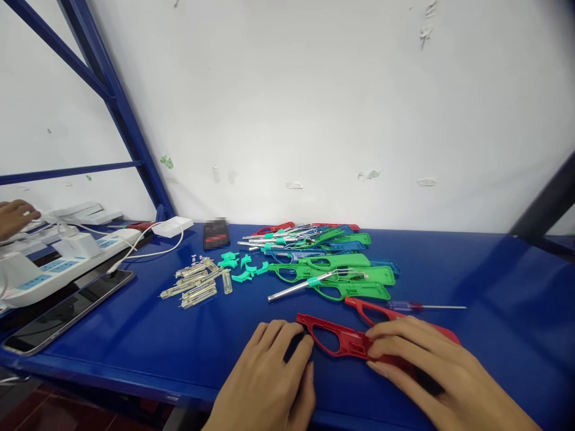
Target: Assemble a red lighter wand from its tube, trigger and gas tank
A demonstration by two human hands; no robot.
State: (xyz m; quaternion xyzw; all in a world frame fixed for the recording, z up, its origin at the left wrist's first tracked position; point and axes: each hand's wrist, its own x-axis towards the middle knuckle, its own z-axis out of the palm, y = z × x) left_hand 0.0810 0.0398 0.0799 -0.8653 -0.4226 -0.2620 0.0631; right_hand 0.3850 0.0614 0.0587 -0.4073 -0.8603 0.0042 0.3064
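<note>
A red lighter casing half lies near the table's front edge, its hollow inner side facing up. My right hand grips its handle end between thumb and fingers, partly hiding it. At the narrow end, the curled fingers of my left hand close against the tip. Just behind my right hand rests another red casing half, partly covered by my fingers. A screwdriver with a translucent handle lies beyond it. Farther back are green casing halves and a silver lighter tube with a teal clip.
Teal triggers and clear fuel tanks lie left of the stacked casings. A dark box stands by the wall. At left are a phone, a power strip with cables, and another person's hand.
</note>
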